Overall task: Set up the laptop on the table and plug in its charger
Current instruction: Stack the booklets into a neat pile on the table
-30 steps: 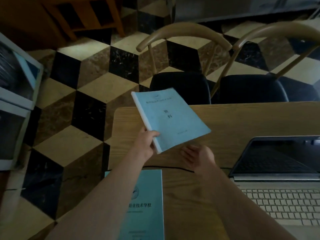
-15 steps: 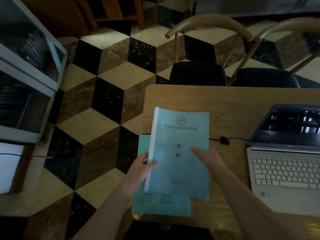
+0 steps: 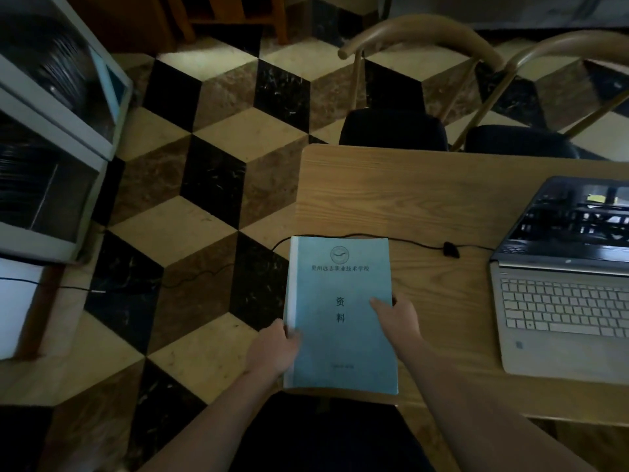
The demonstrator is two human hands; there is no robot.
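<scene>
- The left hand [image 3: 272, 349] is gripping the spine edge of a blue booklet [image 3: 340, 318], thumb lying on the cover and the fingers tucked under, out of sight
- The right hand [image 3: 396, 316] is resting on the booklet's right side, fingers [image 3: 379, 305] lying flat and loosely spread on the cover, the thumb side wrapping the right edge; it is pressing rather than clamping
- The booklet is lying on the table [image 3: 425, 199] at its near left corner, its near edge reaching the table's front edge
- The laptop [image 3: 565, 294] is sitting open on the table to the right, well apart from the booklet, screen dark, partly cut off by the frame
- A black cable [image 3: 418, 243] is running across the table from behind the booklet's top edge towards the laptop, and trailing off the left edge onto the floor [image 3: 190, 212]
- Two chairs [image 3: 394, 127] are standing at the far side
</scene>
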